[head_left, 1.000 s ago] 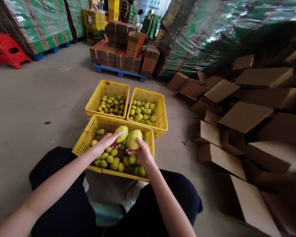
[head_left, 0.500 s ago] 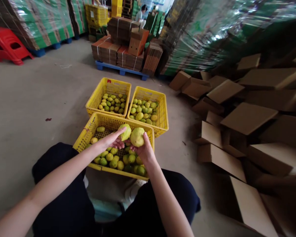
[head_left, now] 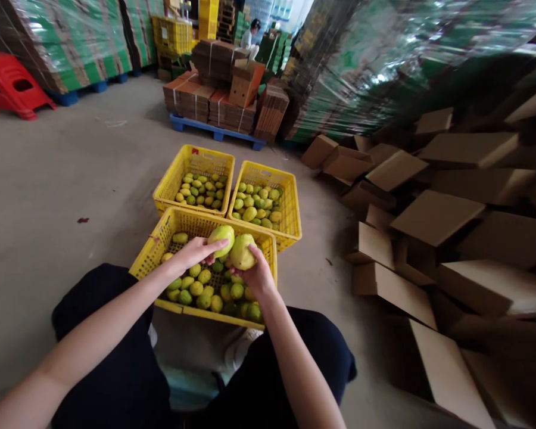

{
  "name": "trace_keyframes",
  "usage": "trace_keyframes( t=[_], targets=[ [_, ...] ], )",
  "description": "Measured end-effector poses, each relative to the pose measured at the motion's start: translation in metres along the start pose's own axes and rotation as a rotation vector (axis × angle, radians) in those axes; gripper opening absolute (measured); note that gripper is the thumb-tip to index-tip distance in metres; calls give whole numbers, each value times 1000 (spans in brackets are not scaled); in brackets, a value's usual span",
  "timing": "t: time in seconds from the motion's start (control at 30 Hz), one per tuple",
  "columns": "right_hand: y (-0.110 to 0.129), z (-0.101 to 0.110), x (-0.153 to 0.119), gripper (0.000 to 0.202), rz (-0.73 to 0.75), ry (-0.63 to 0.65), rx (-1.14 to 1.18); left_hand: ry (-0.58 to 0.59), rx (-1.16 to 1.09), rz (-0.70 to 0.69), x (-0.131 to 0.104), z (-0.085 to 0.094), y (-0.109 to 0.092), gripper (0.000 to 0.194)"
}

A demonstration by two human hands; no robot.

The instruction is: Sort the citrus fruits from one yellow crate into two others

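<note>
My left hand (head_left: 202,250) is closed around a yellow-green lemon (head_left: 222,239), thumb lying across its front. In my right hand (head_left: 255,271) sits a second yellow-green lemon (head_left: 242,252), its thumb pressed on the right side. The two fruits are side by side, close together, above the near yellow crate (head_left: 158,238). Inside that crate lie several yellow and green lemons (head_left: 204,300), partly hidden by my hands and forearms. Some of my fingers are hidden under the fruit.
Behind stand a left yellow crate (head_left: 170,173) and a right yellow crate (head_left: 292,208), both holding lemons. Open cardboard boxes (head_left: 438,214) pile up at right. Flattened cartons (head_left: 190,98) rest on a blue pallet (head_left: 196,126). A red stool (head_left: 15,83) is at left; a person (head_left: 249,39) sits far back.
Both lemons have been turned in my hands; the left one now lies more sideways. My hands have shifted slightly left, and the camera view has moved a little.
</note>
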State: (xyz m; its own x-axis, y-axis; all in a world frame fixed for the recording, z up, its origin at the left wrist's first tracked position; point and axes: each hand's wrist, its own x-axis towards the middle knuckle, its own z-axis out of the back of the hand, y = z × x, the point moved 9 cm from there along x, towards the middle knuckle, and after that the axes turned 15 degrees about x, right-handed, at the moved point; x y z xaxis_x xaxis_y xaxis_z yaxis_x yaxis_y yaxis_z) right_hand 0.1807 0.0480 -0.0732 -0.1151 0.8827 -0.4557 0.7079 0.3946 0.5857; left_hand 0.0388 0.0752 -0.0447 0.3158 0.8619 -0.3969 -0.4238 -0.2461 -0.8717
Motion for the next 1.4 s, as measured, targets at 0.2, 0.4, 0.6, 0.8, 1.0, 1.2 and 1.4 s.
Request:
trace_keyframes(
  t=[0.2, 0.4, 0.6, 0.8, 1.0, 1.2, 1.4],
  targets=[
    [8, 0, -1, 41, 36, -24, 17, 90, -160, 141, -7, -10, 11, 63],
    [6, 1, 0, 37, 15, -25, -23, 90, -135, 141, -4, -10, 12, 60],
    [8, 3, 1, 36, 18, -50, -10, 128, -172, 121, -4, -14, 8, 58],
    [16, 0, 1, 39, 76, -22, -58, 157, -205, 116, -10, -17, -1, 60],
    [14, 3, 3, 38, 81, -39, -63, 175, -241, 97, -7, -19, 0, 61],
    [39, -2, -11, 40, 352, -55, -260, 5, -82, -126, -1, -6, -9, 63],
    [83, -35, -58, 67, 928, 97, -658, -388, 147, -511, -21, 21, -39, 70]
  ],
)
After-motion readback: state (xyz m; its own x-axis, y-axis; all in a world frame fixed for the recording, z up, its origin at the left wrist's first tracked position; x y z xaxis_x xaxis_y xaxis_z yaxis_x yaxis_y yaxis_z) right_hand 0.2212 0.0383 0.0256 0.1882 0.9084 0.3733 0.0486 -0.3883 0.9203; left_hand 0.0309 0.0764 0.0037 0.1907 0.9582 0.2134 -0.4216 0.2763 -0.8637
